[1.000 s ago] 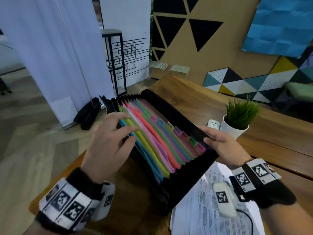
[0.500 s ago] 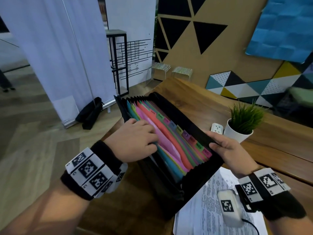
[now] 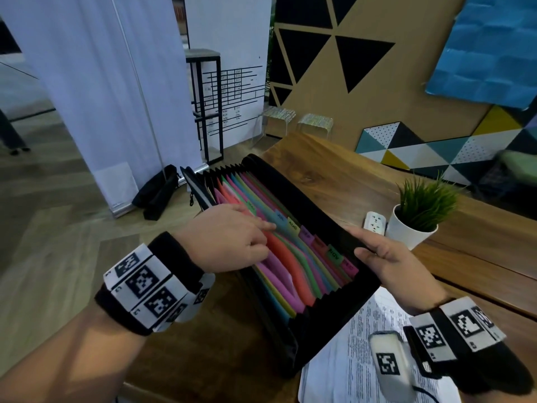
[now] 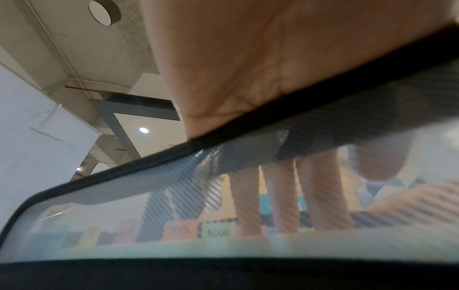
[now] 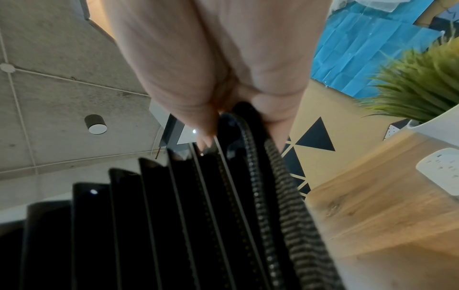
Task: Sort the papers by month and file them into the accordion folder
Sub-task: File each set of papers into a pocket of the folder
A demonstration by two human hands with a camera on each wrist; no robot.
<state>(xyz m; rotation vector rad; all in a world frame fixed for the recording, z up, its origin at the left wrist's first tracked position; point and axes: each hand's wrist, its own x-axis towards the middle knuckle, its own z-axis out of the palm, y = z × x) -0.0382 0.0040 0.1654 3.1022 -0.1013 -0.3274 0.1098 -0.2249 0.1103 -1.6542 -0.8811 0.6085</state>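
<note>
A black fabric accordion folder point(image 3: 313, 257) with coloured month-tabbed dividers stands open on the wooden worktop point(image 3: 479, 257). The right hand point(image 3: 389, 266) pinches its far rim; left hand point(image 3: 229, 237) fingers, extended, part floppy dividers. Printed papers point(image 3: 348, 359) lie near, light and flimsy.

Wooden table point(image 3: 343, 181) at centre. Potted green plant point(image 3: 418, 216) in white pot at 3 o'clock; white power strip point(image 3: 374, 223) touching its left side. Black bag point(image 3: 158, 193) on floor at 10 o'clock, against white banner point(image 3: 96, 91). Black metal stand point(image 3: 207, 106) at 12 o'clock.
</note>
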